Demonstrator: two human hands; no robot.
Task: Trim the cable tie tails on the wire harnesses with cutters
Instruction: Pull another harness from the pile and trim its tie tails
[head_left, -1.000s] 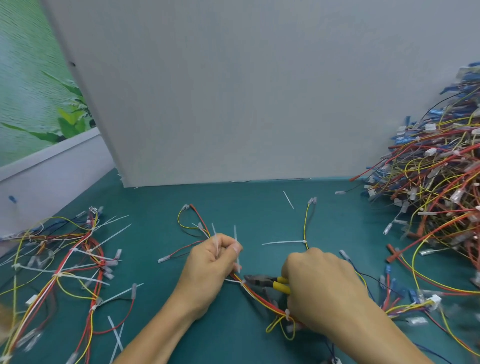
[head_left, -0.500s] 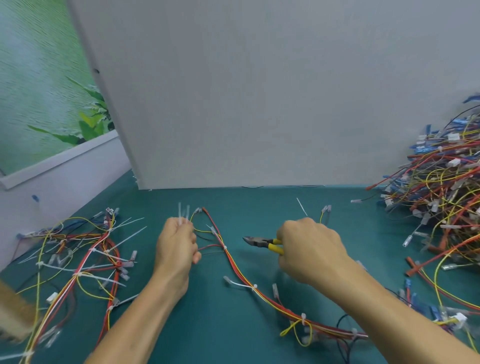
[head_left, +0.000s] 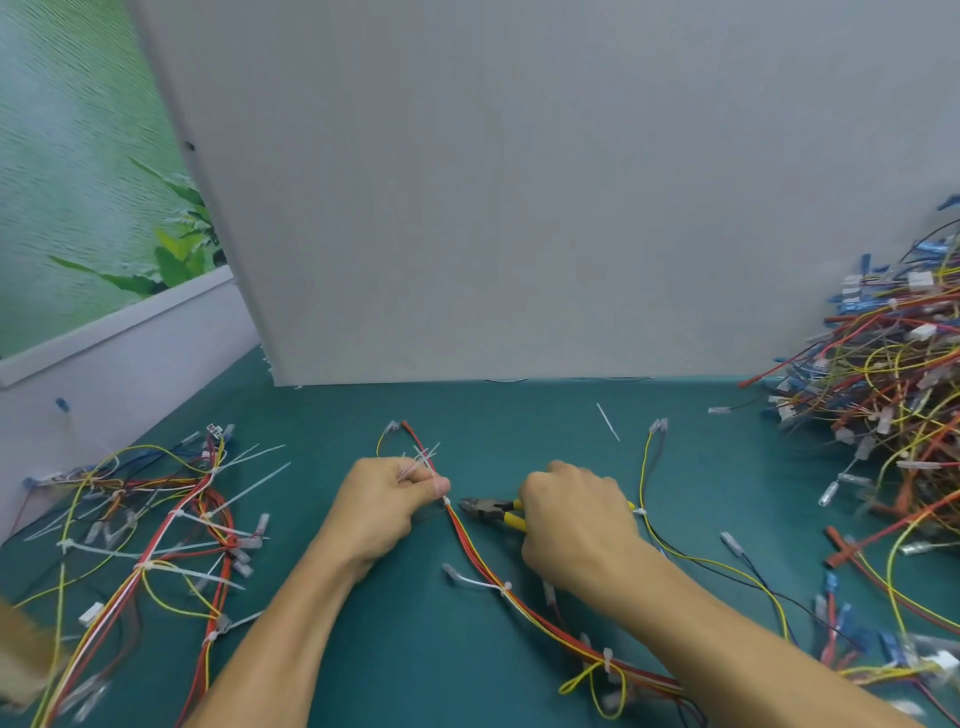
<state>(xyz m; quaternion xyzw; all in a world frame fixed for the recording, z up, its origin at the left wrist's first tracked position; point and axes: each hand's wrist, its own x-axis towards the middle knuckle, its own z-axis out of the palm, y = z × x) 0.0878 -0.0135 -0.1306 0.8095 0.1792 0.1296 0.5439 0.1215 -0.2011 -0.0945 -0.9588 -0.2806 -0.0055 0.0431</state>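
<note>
A: How far along is the trimming?

B: One harness (head_left: 498, 577) is held mid-desk (head_left: 363, 649) by the left hand (head_left: 387, 506), clenched on cut tails (head_left: 422, 457). Yellow-handled cutters (head_left: 485, 509), gripped in the right hand (head_left: 576, 525), are aimed at a tie.

A: And what remains?

B: Long tails are seen on the left harnesses (head_left: 156, 525); the right pile (head_left: 893, 395) looks untouched.

Both hands (head_left: 384, 506) fisted — fingers (head_left: 434, 486) curled

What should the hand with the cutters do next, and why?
Probably slide the cutters a little left to the white tie on the harness. Their tip points at it, just short, and the left hand grips the wires right there while the right hand holds the handles.
</note>
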